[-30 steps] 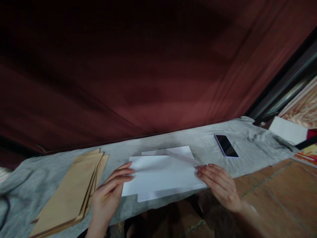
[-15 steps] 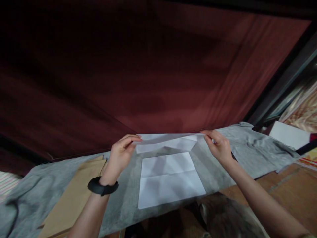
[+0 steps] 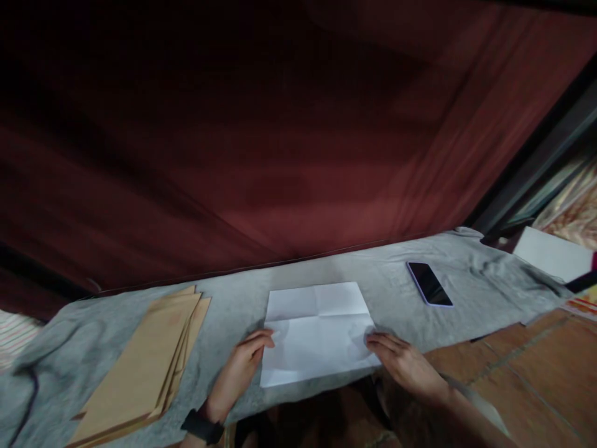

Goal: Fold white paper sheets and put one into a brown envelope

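Note:
A white sheet of paper (image 3: 317, 330) with fold creases lies flat on the grey cloth (image 3: 233, 292). My left hand (image 3: 242, 367) rests at the sheet's near left edge, its fingers stretched out and their tips touching the paper. On the near right edge my right hand (image 3: 403, 361) lies the same way, fingers extended onto the corner. Neither hand lifts the sheet. A black band is on my left wrist.
A fanned stack of brown envelopes (image 3: 140, 367) lies on the cloth to the left. A dark phone (image 3: 429, 283) lies to the right of the sheet. A white box-like object (image 3: 550, 252) sits far right. A dark red curtain hangs behind; tiled floor shows at lower right.
Half a second ago both hands held a white sheet up by its far corners above the cloth. Now they are down at the near edges of the sheet lying flat.

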